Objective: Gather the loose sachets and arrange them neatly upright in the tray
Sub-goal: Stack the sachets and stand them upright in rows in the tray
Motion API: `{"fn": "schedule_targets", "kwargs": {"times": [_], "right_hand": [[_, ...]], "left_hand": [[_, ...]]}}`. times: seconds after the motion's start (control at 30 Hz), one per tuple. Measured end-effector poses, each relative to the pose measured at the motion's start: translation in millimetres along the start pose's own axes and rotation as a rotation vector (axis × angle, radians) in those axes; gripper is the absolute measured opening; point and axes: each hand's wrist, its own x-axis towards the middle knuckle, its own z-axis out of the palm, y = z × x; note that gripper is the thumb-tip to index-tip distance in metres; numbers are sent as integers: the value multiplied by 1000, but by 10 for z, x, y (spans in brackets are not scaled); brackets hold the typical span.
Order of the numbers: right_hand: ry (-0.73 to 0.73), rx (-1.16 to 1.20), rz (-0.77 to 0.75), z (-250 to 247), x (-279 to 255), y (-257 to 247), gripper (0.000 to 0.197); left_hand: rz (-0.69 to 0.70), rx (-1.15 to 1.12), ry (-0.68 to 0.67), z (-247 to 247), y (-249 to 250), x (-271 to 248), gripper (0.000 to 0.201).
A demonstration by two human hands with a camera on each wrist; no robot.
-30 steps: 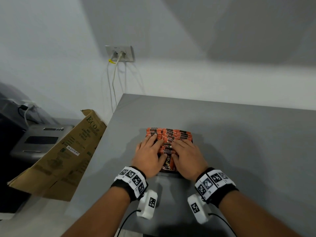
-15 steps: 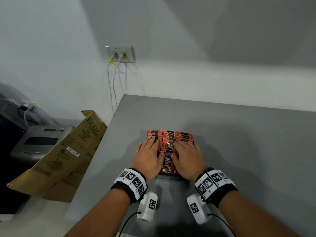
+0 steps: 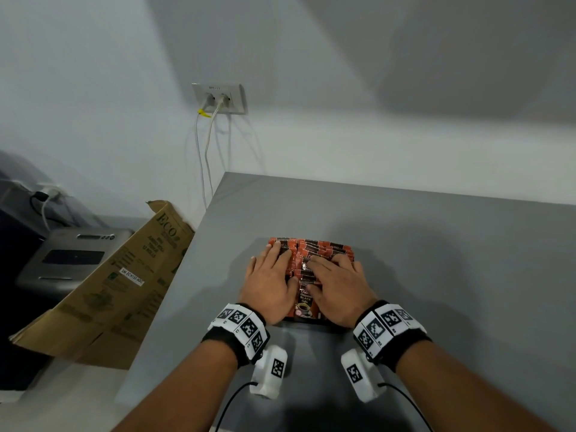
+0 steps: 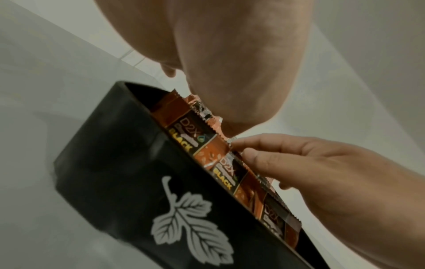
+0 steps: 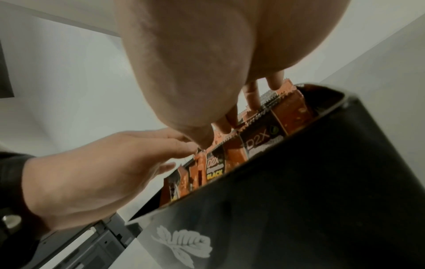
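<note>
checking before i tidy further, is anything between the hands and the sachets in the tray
Nothing visible does. The left hand and right hand lie with fingers extended directly on the sachets' top edges, which stand packed inside the black tray on the grey table.

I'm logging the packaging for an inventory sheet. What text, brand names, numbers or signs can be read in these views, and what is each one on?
"D2X" and "BLACK": on the sachets standing in the tray.
"BLACK" above a coffee cup picture: sachet front between the left hand and right hand.
"ECO": cardboard box; its white sticker and smaller print are too blurred.
White leaf emblem, no words: tray wall.
Wall socket label: too small.
</note>
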Motion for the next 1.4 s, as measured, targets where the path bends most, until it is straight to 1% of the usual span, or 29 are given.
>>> {"fn": "schedule_targets", "kwargs": {"times": [0.07, 0.17, 0.23, 0.37, 0.47, 0.53, 0.63, 0.77, 0.9, 1.03, 1.13, 1.23, 1.4], "right_hand": [[29, 31, 20, -45, -9, 18, 52], [135, 90, 134, -132, -46, 108, 49], [136, 112, 184, -159, -73, 182, 48], [95, 90, 164, -135, -95, 235, 45], [123, 71, 154, -138, -59, 203, 50], [120, 51, 132, -132, -34, 187, 53], [84, 19, 113, -103, -9, 198, 58], [71, -3, 109, -74, 9, 242, 61], [42, 0, 90, -30, 39, 252, 62], [72, -7, 90, -38, 73, 268, 64], [6, -15, 78, -10, 94, 276, 69], [-16, -20, 93, 0, 112, 291, 70], [-73, -73, 96, 33, 95, 289, 73]], "left_hand": [[-13, 10, -12, -5, -18, 6, 62], [0, 3, 0, -34, -12, 38, 63], [18, 6, 14, -66, 6, 89, 64], [23, 42, -65, -82, 21, 192, 63], [30, 41, -40, -80, 58, 231, 63], [66, 61, -35, -76, 132, 264, 63], [124, 105, -71, -52, 254, 327, 62], [119, 159, -129, 17, 282, 354, 59], [113, 171, -123, 33, 277, 369, 59], [109, 157, -144, 40, 261, 369, 61], [124, 176, -148, 42, 236, 354, 61], [112, 172, -116, 45, 203, 343, 61], [101, 193, -108, 116, 181, 313, 66]]}}
